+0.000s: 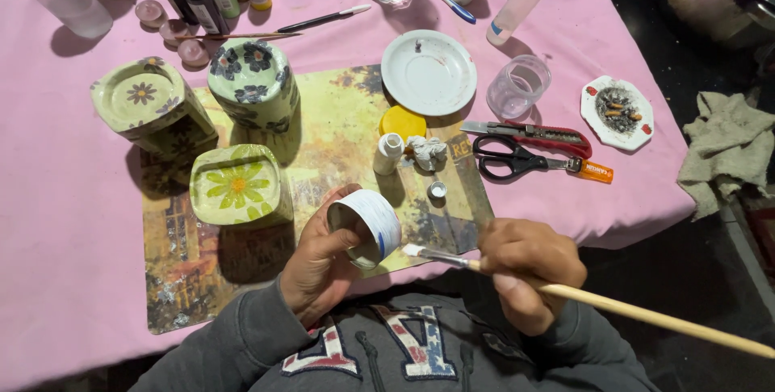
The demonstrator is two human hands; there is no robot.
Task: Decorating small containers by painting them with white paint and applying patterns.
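Over the pink table (56, 222), our left hand (319, 267) wraps a small white jar (367, 226); our right hand (525, 271) pinches a long brush (613, 306). We judge the jar light, rigid and slippery, best gripped around its sides.

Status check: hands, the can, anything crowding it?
Left hand grips white can, tilted. Right hand holds paintbrush, bristles just beside can. Flower-decorated container close left, not touching.

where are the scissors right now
In the head view the black-handled scissors lie on the pink tablecloth, right of centre, just below the red utility knife and left of the orange lighter.
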